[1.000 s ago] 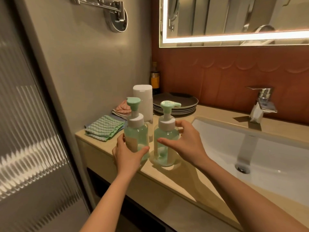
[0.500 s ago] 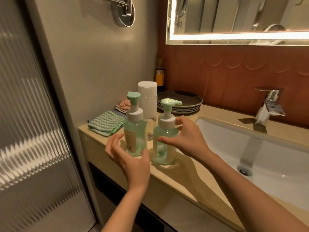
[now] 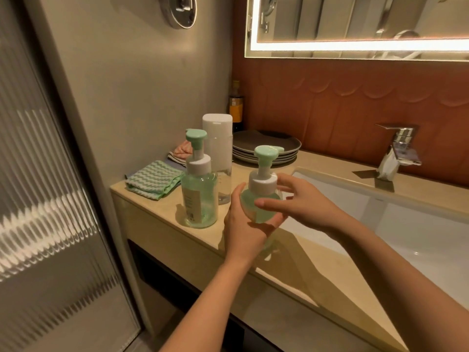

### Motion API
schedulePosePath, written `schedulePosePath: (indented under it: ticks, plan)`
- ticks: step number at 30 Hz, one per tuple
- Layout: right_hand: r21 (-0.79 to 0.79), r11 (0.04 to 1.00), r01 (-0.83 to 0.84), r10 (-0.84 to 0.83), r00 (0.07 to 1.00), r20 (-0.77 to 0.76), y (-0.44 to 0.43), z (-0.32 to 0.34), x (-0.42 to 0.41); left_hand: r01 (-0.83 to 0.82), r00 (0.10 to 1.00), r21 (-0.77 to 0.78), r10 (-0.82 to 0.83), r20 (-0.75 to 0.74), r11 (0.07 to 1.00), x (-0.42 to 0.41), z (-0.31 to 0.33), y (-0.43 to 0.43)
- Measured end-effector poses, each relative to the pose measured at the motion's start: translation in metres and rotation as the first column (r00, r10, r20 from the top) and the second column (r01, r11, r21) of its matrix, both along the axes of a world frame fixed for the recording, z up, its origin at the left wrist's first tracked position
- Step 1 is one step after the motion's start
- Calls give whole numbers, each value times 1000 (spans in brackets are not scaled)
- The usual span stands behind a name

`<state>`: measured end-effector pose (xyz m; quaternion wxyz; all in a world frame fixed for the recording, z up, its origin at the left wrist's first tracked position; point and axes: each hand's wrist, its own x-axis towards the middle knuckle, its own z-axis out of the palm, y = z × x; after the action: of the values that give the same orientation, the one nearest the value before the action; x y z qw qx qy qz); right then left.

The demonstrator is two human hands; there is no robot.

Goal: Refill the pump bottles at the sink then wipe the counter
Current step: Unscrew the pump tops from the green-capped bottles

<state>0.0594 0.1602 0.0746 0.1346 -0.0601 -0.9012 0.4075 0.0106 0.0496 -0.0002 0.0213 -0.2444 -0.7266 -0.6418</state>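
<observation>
Two clear pump bottles with green liquid, white collars and green pump heads. The left pump bottle [image 3: 199, 196] stands on the beige counter [image 3: 157, 214]. My left hand [image 3: 243, 229] grips the right pump bottle [image 3: 264, 179] from below and the left, holding it just above the counter by the sink basin [image 3: 380, 224]. My right hand [image 3: 304, 201] is at its shoulder, thumb stretched across the front and fingers straight behind the collar. A tall clear refill bottle [image 3: 218, 148] with a white cap stands behind the left pump bottle.
A folded green zigzag cloth [image 3: 152, 182] lies at the counter's left end, a pink cloth [image 3: 181, 151] behind it. Stacked dark plates [image 3: 266, 146] and a dark bottle [image 3: 236, 107] sit at the back wall. The chrome faucet [image 3: 396, 151] is at the right.
My left hand has left the left pump bottle and taken the right one from below, lifting it. My right hand has loosened from that bottle and its fingers have straightened.
</observation>
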Motion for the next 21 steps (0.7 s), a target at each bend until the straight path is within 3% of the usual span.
schedulePosePath:
  ticks: [5,11,16,21]
  plan:
    - [128,929,347,-309,918,-248,-16,2,-11,-63,998,14,63,-26,998,-3,-6,7]
    - [325,774,544,-455,834,-313,-26,-1,-27,-110,993,37,111,-33,993,-5,-16,13]
    - [204,844,497,-427,851,-305,-23,-2,-31,-89,995,-1,89,-55,996,-11,-22,14]
    - [-31,973,227,-229,956,-181,-9,5,-25,-66,996,34,67,-50,997,-10,-19,13]
